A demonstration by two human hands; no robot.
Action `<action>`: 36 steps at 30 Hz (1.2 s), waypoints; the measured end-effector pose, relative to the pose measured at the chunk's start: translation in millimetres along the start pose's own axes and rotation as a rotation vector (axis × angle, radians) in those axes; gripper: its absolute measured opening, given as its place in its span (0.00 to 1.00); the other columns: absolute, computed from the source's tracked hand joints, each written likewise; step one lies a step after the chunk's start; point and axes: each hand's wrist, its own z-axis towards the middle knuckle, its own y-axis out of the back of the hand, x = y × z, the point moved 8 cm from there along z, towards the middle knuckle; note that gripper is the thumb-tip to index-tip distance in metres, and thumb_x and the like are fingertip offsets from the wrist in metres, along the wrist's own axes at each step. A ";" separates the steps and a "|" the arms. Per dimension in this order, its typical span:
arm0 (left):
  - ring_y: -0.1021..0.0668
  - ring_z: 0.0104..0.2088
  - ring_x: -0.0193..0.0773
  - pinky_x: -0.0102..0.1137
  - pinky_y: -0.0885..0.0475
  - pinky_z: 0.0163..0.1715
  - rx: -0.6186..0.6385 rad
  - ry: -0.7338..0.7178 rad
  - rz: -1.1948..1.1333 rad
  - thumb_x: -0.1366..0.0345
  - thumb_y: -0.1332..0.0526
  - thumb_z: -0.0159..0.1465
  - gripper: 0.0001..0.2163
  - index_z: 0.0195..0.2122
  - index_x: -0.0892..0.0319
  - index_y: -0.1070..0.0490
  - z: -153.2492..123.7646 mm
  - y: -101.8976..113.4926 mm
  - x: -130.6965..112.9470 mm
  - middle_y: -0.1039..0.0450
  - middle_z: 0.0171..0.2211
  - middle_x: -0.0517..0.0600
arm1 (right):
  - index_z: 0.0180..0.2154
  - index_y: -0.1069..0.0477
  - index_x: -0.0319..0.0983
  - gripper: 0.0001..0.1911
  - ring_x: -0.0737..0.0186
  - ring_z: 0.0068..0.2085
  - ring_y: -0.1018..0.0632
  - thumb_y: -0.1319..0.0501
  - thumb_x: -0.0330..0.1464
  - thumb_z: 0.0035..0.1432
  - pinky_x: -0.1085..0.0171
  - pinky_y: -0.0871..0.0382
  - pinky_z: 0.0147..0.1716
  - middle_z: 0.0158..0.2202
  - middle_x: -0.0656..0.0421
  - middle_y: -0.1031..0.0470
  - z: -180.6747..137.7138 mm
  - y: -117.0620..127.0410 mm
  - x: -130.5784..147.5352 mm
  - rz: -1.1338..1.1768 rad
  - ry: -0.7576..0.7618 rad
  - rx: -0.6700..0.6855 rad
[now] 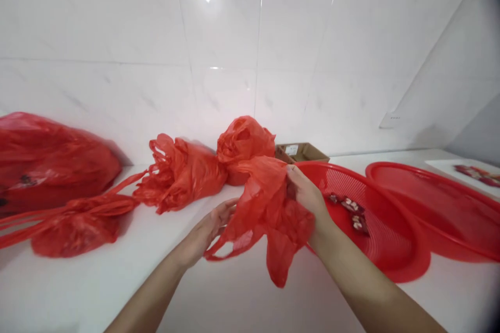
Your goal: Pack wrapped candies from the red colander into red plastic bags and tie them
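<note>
A crumpled red plastic bag (263,200) hangs in front of me above the white table, its handle loops dangling loose. My right hand (308,195) is closed on the upper right part of this bag, with some fingers hidden behind the film. At the bag's left edge, my left hand (205,229) has its fingers apart and slightly curled, the tips partly behind the film; I see no grip on it. Just right of my right hand, a red plastic basket (390,234) holds a few dark red pieces (355,213) with pale bits, perhaps nut-stuffed dates.
Behind the hands stand two bunched red bags (191,166) (246,140). At left lie a large red bag (50,161) and a small tied bag (78,229). A cardboard box (304,152) sits near the tiled wall. Another red basket (433,208) and a printed card (449,164) are at right.
</note>
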 end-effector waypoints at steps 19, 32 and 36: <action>0.27 0.24 0.31 0.23 0.30 0.25 -0.531 0.163 0.168 0.55 0.31 0.54 0.13 0.32 0.58 0.29 -72.2 23.8 19.7 0.27 0.25 0.45 | 0.40 0.30 0.44 0.04 0.60 0.42 0.24 0.43 0.33 0.64 0.60 0.32 0.44 0.40 0.58 0.24 -81.6 -34.7 23.4 -0.635 0.362 0.281; 0.29 0.22 0.31 0.24 0.31 0.22 -0.803 0.191 0.197 0.54 0.32 0.54 0.13 0.30 0.59 0.29 -123.7 63.1 53.7 0.29 0.23 0.45 | 0.34 0.29 0.37 0.07 0.64 0.31 0.26 0.45 0.25 0.62 0.61 0.40 0.43 0.31 0.59 0.23 -110.4 -21.6 -97.1 -1.265 0.114 0.784; 0.30 0.21 0.27 0.20 0.34 0.20 -1.069 0.049 0.101 0.54 0.31 0.52 0.16 0.32 0.58 0.31 -143.3 97.6 38.9 0.30 0.24 0.43 | 0.34 0.29 0.37 0.08 0.67 0.27 0.28 0.44 0.21 0.58 0.62 0.42 0.41 0.28 0.60 0.23 -110.9 -18.5 -89.5 -1.255 0.132 0.810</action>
